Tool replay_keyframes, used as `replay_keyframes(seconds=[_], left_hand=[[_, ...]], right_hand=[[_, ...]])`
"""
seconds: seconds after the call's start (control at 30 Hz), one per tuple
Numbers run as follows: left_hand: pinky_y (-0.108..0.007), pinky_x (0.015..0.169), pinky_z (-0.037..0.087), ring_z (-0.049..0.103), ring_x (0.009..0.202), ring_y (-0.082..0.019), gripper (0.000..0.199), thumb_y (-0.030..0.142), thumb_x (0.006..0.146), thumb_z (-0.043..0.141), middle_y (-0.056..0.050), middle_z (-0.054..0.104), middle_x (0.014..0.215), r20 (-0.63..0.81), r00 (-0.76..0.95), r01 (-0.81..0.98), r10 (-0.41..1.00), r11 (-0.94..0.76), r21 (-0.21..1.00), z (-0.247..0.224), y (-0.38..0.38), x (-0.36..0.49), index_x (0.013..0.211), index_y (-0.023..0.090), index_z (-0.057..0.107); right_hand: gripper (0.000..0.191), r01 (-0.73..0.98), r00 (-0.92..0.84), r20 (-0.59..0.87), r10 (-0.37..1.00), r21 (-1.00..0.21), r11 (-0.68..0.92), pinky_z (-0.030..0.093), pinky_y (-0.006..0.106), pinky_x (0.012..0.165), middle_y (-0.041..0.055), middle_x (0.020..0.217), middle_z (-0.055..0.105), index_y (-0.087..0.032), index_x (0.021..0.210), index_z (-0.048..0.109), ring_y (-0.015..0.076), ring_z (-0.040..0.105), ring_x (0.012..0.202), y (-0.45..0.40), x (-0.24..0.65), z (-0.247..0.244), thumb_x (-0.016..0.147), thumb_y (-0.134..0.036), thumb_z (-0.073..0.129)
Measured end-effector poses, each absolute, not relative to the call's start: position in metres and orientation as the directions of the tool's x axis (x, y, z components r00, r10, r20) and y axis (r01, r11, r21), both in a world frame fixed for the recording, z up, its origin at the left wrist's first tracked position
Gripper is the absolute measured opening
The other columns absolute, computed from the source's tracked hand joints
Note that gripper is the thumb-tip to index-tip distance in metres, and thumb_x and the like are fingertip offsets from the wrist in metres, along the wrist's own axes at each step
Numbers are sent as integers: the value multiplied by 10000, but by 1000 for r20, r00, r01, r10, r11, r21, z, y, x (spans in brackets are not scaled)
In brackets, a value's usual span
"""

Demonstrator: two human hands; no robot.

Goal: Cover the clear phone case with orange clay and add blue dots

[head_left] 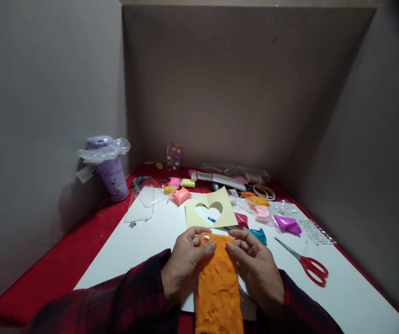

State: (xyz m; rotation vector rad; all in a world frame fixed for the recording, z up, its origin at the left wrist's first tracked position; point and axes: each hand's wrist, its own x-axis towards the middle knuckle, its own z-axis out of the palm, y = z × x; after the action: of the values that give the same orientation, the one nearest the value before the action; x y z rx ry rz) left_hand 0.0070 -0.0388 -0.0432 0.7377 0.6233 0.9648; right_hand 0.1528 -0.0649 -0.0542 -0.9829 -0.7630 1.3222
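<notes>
Orange clay with a lumpy surface covers a phone case, which has a small camera cutout at its upper left corner. My left hand grips the case's left edge, thumb pressed on the clay beside the cutout. On the opposite edge, my right hand holds the upper right corner, its thumb on the clay and its fingers behind. The lower end runs out of view. Just beyond the case lies a pale yellow sheet with a heart-shaped hole.
Red-handled scissors lie to the right, near a gem sticker sheet. Clear phone cases lie at left, by a purple tumbler. Bagged clay in purple, blue and coral surrounds the yellow sheet. Walls enclose the table.
</notes>
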Motion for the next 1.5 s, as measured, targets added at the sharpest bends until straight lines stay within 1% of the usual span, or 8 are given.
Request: replay_keyframes(seconds=[0.1, 0.43, 0.6, 0.77, 0.97, 1.17, 1.33, 1.5], left_hand=[[-314, 632, 461, 589, 603, -159, 413, 176, 567, 759, -37, 609, 719, -173, 419, -493, 891, 384, 781, -44, -37, 7, 894, 143, 508], [-241, 545, 400, 549, 546, -122, 320, 224, 619, 721, -6, 572, 627, -200, 333, -448, 922, 341, 826, -45, -34, 7, 846, 137, 512], [-258, 577, 422, 571, 575, -133, 350, 222, 625, 716, -13, 588, 675, -222, 391, -460, 893, 398, 794, -40, -37, 7, 884, 151, 491], [-274, 583, 428, 590, 590, -160, 379, 177, 601, 723, -11, 588, 661, -209, 335, -471, 919, 355, 807, -39, -36, 7, 890, 153, 479], [-311, 656, 454, 612, 654, -178, 349, 143, 606, 720, -63, 622, 774, -152, 421, -537, 894, 381, 753, -39, -36, 7, 871, 132, 494], [-317, 646, 461, 610, 633, -177, 347, 127, 598, 716, -84, 634, 777, -145, 428, -538, 892, 380, 753, -39, -39, 8, 871, 119, 502], [-319, 648, 465, 607, 640, -177, 382, 105, 558, 736, -82, 632, 780, -134, 433, -531, 892, 372, 761, -39, -40, 9, 870, 115, 515], [-322, 652, 465, 607, 641, -177, 361, 127, 588, 728, -91, 637, 796, -133, 435, -527, 890, 372, 765, -38, -39, 8, 872, 119, 506]], right_hand=[[352, -411, 116, -90, 989, -911, -35, 418, 208, 518, -26, 602, 575, -188, 916, 578, 101, 530, 539, -64, 152, -55, 648, -334, 754], [353, -365, 111, -97, 989, -930, -51, 385, 174, 512, -42, 603, 513, -183, 921, 588, 72, 476, 547, -66, 151, -56, 649, -333, 757], [346, -373, 100, -95, 990, -926, -51, 387, 185, 521, -50, 599, 504, -185, 915, 582, 73, 472, 543, -67, 150, -57, 643, -296, 765], [342, -354, 78, -73, 994, -934, -41, 366, 169, 491, -41, 599, 530, -181, 951, 573, 64, 468, 516, -67, 151, -58, 685, -329, 731], [333, -411, 133, -79, 988, -911, -18, 436, 217, 563, -2, 673, 609, -181, 938, 553, 117, 561, 605, -66, 153, -58, 684, -296, 734], [329, -457, 20, -54, 998, -889, -39, 474, 314, 665, 39, 769, 658, -187, 952, 530, 173, 617, 676, -67, 152, -55, 701, -281, 720], [344, -457, 36, -45, 998, -889, -24, 473, 313, 646, 52, 767, 672, -188, 950, 528, 192, 634, 676, -68, 150, -54, 687, -285, 729], [343, -461, -35, -29, 999, -886, -42, 472, 362, 742, 84, 881, 673, -179, 968, 533, 213, 632, 785, -67, 149, -53, 694, -254, 724]])
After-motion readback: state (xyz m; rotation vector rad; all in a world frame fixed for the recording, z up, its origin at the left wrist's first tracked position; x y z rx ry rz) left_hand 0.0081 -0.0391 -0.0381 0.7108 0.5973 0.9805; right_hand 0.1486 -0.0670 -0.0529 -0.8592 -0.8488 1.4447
